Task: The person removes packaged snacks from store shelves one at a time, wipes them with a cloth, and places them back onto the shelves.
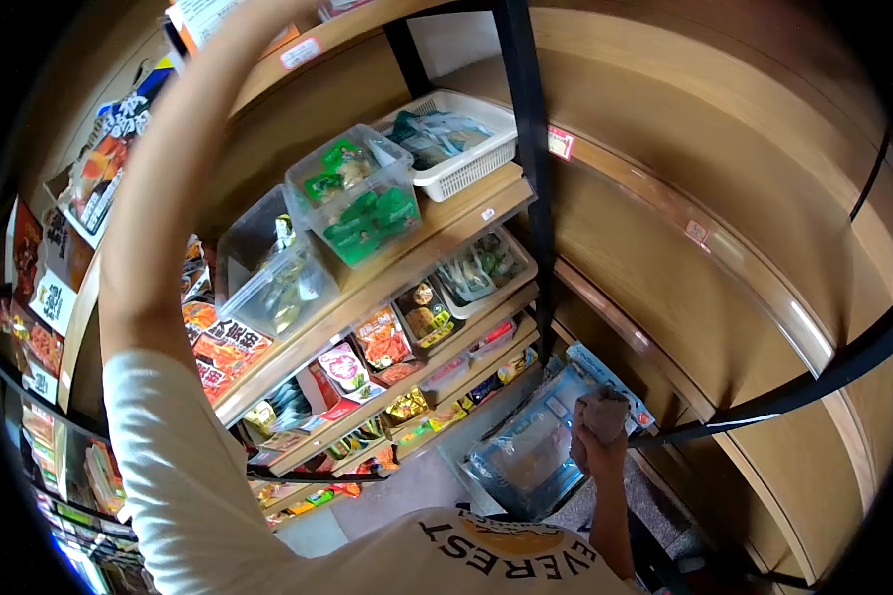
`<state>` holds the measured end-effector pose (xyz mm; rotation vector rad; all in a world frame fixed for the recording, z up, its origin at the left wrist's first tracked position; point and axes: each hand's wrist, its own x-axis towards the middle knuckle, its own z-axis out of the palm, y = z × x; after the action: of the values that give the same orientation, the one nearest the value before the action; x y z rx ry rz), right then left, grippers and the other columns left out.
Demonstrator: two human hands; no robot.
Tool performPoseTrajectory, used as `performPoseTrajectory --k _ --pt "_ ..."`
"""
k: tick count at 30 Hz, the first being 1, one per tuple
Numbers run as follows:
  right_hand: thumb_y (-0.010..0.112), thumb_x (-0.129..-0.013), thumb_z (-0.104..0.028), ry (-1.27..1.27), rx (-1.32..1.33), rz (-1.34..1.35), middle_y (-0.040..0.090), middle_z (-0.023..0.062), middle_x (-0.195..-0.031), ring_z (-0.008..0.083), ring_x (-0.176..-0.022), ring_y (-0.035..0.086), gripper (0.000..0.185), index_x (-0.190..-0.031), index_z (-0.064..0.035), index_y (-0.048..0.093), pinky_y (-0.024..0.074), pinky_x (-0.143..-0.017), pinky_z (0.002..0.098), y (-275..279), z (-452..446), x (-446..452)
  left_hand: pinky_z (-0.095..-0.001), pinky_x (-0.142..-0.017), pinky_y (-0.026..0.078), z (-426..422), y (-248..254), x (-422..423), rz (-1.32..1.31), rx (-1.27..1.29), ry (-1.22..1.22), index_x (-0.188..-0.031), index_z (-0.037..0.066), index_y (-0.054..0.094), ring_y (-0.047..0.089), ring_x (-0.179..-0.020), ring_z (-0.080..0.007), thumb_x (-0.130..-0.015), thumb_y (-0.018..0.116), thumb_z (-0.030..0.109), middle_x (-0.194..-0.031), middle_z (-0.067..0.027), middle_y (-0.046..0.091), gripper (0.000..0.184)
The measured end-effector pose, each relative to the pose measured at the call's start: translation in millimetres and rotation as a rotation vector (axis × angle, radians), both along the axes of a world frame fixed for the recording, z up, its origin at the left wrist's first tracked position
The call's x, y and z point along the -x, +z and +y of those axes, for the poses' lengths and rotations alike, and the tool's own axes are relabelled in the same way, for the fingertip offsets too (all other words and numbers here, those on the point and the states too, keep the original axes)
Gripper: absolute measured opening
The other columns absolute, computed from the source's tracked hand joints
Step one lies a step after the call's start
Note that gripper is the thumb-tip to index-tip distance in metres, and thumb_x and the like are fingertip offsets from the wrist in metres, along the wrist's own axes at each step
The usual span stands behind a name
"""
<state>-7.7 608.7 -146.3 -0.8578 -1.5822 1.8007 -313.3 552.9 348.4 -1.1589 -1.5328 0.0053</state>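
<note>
Holds a bunched grey-brown cloth point(605, 409) in the right hand point(589, 448), with fingers wrapped tight around it. Lies directly against those fingers, bulging beyond the fist, with no clear long axis. Sits well apart from the left arm point(154, 218), raised toward the upper shelf; cannot tell how the left hand's fingers stand, being out of view. Just beside the cloth, blue-edged clear packaging point(536, 431). To the right, wooden shelves point(655, 119) with a red-and-white tag point(697, 232), too small to read. To the left, clear bins point(372, 220) with green packets, a white basket point(471, 169), red packets point(223, 337) in bold characters, not surely legible. Reads "EVEREST" across the white shirt point(367, 555).
</note>
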Motion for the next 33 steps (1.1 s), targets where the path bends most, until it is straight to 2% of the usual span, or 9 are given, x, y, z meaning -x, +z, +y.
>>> performPoseTrajectory --k 4,6,9,14,16,20,24,28,33 --pt "0.068 -0.063 -0.013 0.031 0.072 0.003 0.057 0.0087 -0.099 0.0204 -0.089 0.056 0.049 -0.107 -0.0013 0.048 0.0446 -0.076 0.0316 -7.6 -2.5 6.3 -0.0345 -0.065 0.047 26.0 -120.9 49.0 -0.61 0.587 0.206 -0.082 0.002 0.061 0.058 -0.072 -0.0323 -0.073 0.054 0.023 -0.074 -0.0177 0.06 0.024" --pt "0.067 -0.064 -0.012 0.044 -0.032 -0.086 0.056 0.0081 -0.099 0.0194 -0.089 0.055 0.047 -0.106 -0.0017 0.048 0.0445 -0.076 0.0313 -17.3 -2.1 6.7 -0.0366 -0.077 0.046 63.8 -147.7 111.6 -0.846 0.57 0.731 -0.096 0.007 0.062 0.057 -0.091 -0.0258 -0.074 0.053 0.021 -0.096 -0.0154 0.059 0.028" --pt "0.066 -0.065 -0.01 0.018 0.045 -0.107 0.056 0.0087 -0.1 0.0197 -0.09 0.055 0.046 -0.106 -0.0023 0.048 0.0447 -0.076 0.0311 23.2 -8.2 4.3 -0.0359 -0.083 0.042 83.6 -182.3 176.5 -1.129 0.347 0.818 -0.102 0.009 0.059 0.052 -0.101 -0.0246 -0.074 0.054 0.024 -0.108 -0.0116 0.055 0.033" --pt "0.067 -0.063 -0.008 -0.093 0.416 0.161 0.056 0.0096 -0.101 0.0206 -0.091 0.055 0.048 -0.106 -0.003 0.047 0.045 -0.076 0.031 -49.0 -5.7 -21.0 -0.0342 -0.091 0.036 103.9 -223.7 198.2 -1.525 0.289 0.922 -0.11 0.015 0.054 0.046 -0.109 -0.0221 -0.072 0.058 0.035 -0.118 -0.0053 0.049 0.044" --pt "0.068 -0.061 -0.01 -0.086 0.149 -0.184 0.055 0.0103 -0.101 0.0215 -0.093 0.054 0.05 -0.106 -0.0022 0.047 0.044 -0.078 0.0329 -30.2 -4.3 -34.4 -0.0314 -0.088 0.039 97.5 -231.5 210.4 -1.328 0.236 0.765 -0.107 0.013 0.056 0.05 -0.105 -0.0186 -0.069 0.06 0.038 -0.115 -0.0059 0.052 0.045" --pt "0.07 -0.06 -0.012 -0.152 0.135 -0.116 0.056 0.0106 -0.099 0.0221 -0.091 0.055 0.052 -0.106 0.0 0.047 0.0428 -0.079 0.0338 -26.2 -0.4 -40.4 -0.0299 -0.072 0.045 87.0 -209.6 186.3 -1.244 -0.323 0.449 -0.08 0.003 0.064 0.06 -0.076 -0.022 -0.067 0.059 0.044 -0.08 -0.013 0.062 0.044" --pt "0.07 -0.061 -0.014 -0.166 0.07 -0.201 0.056 0.01 -0.1 0.0213 -0.09 0.055 0.052 -0.106 -0.0005 0.047 0.0428 -0.078 0.0326 -16.1 -1.1 -34.4 -0.0296 -0.069 0.045 60.2 -164.3 147.6 -0.81 -0.475 0.197 -0.08 0.003 0.063 0.059 -0.073 -0.0189 -0.071 0.056 0.037 -0.077 -0.0101 0.062 0.036" --pt "0.069 -0.064 -0.018 -0.043 0.149 -0.123 0.054 0.0089 -0.104 0.0206 -0.093 0.052 0.055 -0.111 -0.0013 0.046 0.0419 -0.078 0.0323 20.1 -14.3 -14.5 -0.0284 -0.053 0.043 -9.5 -175.6 43.8 -1.229 -0.43 -0.549 -0.069 0.0 0.057 0.054 -0.055 -0.0147 -0.076 0.051 0.013 -0.061 -0.0103 0.058 0.016" --pt "0.054 -0.077 -0.032 0.116 0.689 0.289 0.043 0.0094 -0.12 0.0247 -0.109 0.042 0.056 -0.121 -0.0033 0.036 0.0343 -0.091 0.0376 21.3 -45.0 4.2 -0.0207 -0.061 0.038 -121.9 -310.1 -92.3 -1.793 -0.332 -0.761 -0.082 0.005 0.054 0.046 -0.066 -0.0056 -0.082 0.048 0.01 -0.071 0.0025 0.052 0.008"
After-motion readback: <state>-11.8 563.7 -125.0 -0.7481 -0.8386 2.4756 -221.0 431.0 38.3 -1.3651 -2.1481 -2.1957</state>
